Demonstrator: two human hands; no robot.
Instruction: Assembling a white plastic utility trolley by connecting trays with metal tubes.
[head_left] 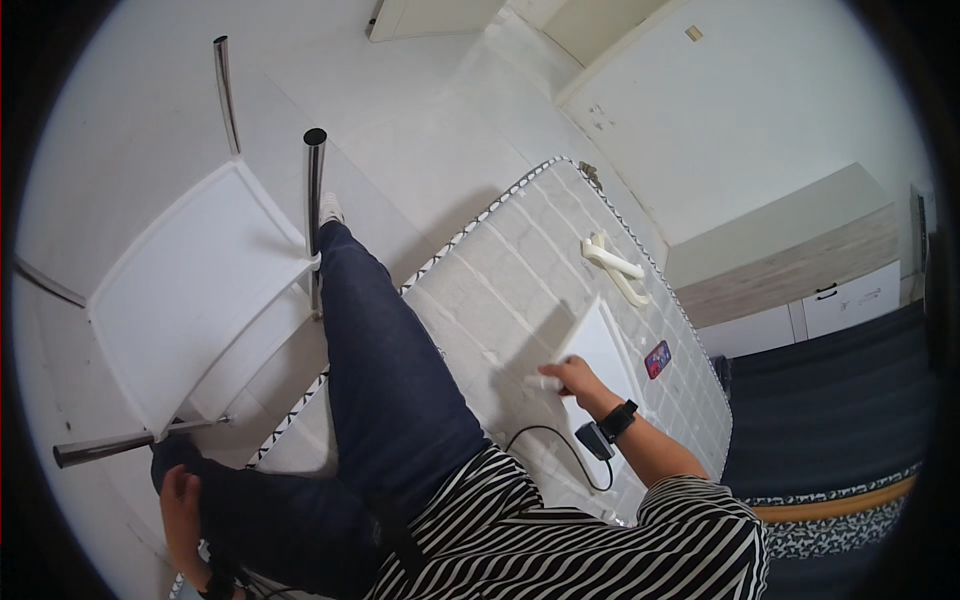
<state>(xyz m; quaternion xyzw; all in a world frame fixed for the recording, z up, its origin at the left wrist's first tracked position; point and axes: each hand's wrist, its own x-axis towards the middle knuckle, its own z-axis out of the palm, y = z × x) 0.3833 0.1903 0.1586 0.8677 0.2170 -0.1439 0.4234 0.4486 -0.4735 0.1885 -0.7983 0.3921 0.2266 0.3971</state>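
Note:
My right hand (580,382) is closed at the left corner of a white panel (603,345) on the mattress. A small pale piece (541,383) shows at its fingertips, too blurred to name. My left hand (181,508) hangs beside my bent left knee, fingers loosely apart, with nothing visible in it. Closest to that hand is the chrome leg (105,449) of a white shelf rack (190,290), which stands tilted on the floor to my left. More chrome tubes stick up from its corners, one (315,175) beside my outstretched right leg.
On the grey-white mattress (480,290) lie white curved plastic parts (613,266) and a phone (657,359). A black cable (545,430) runs from a dark box (594,441) at my right wrist. Cabinets (790,285) and dark bedding (820,410) are at the right.

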